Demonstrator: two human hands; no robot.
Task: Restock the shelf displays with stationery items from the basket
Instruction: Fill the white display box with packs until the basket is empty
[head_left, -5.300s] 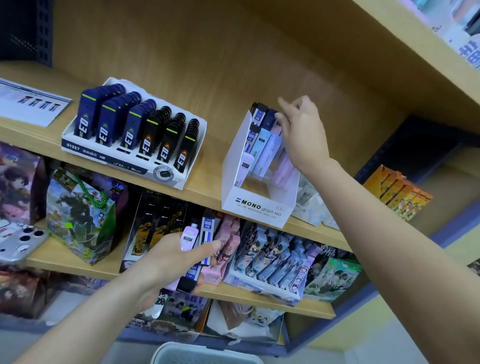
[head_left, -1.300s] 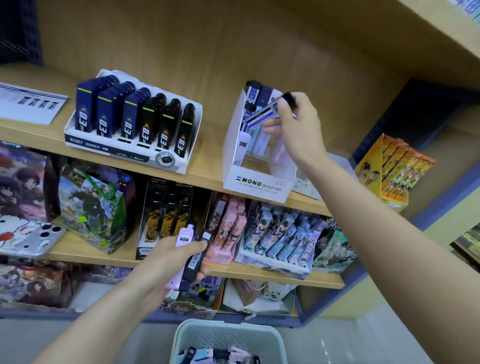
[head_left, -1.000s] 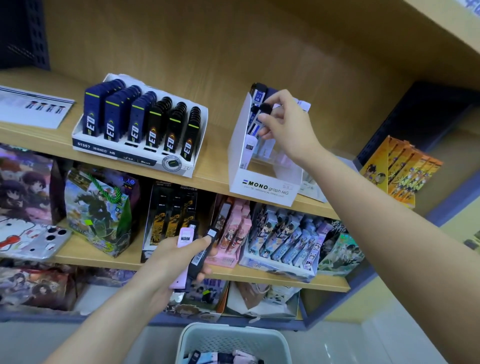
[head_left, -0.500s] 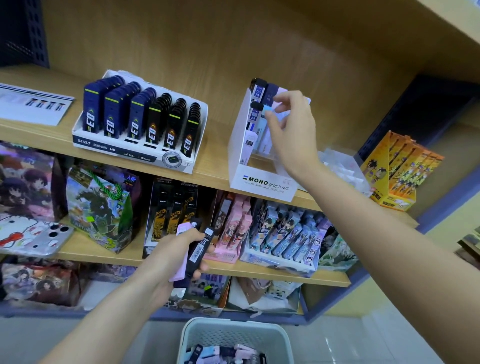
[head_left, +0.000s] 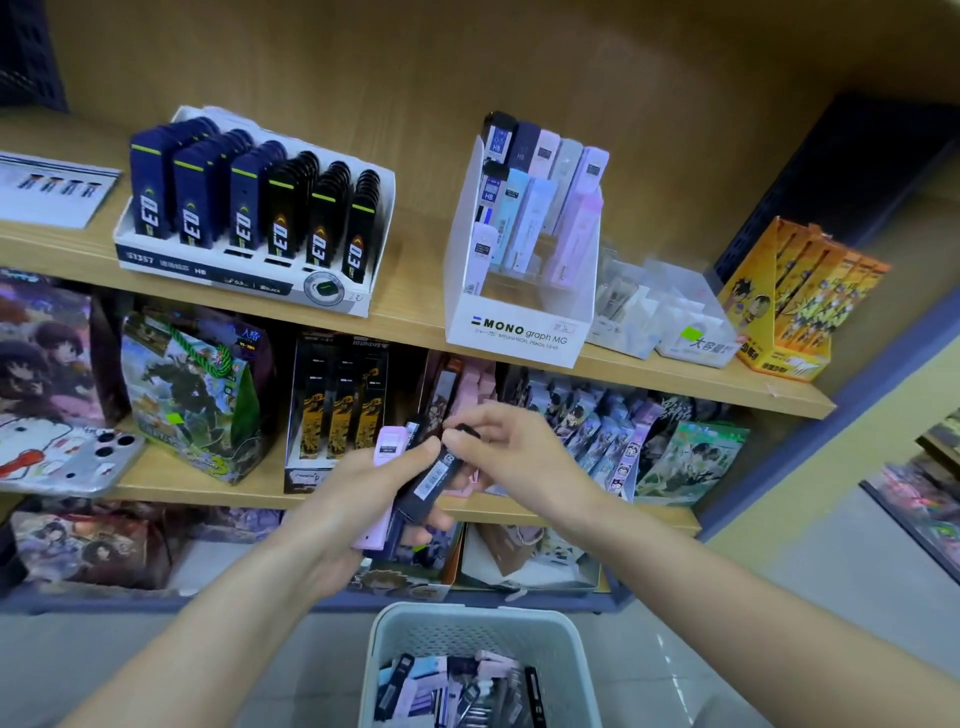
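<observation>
My left hand (head_left: 363, 493) grips a small bunch of lead cases in front of the middle shelf: a pink case (head_left: 384, 467) and a black case (head_left: 434, 480) with a white barcode label. My right hand (head_left: 511, 449) meets it from the right and pinches the black case's upper end between thumb and fingertips. On the upper shelf stands the white MONO display box (head_left: 519, 327), holding several dark, light blue and lilac cases in tiers. The pale basket (head_left: 395, 649) sits on the floor below, full of mixed cases.
A white tray of navy and black lead cases (head_left: 249, 213) stands left of the MONO box. Clear packets (head_left: 660, 312) and an orange box (head_left: 800, 301) lie to its right. The lower shelves hold printed bags, boxes and card packs.
My right hand left the MONO box, came down to my left hand and took hold of the black case's end. The camera has tilted down, showing more of the basket.
</observation>
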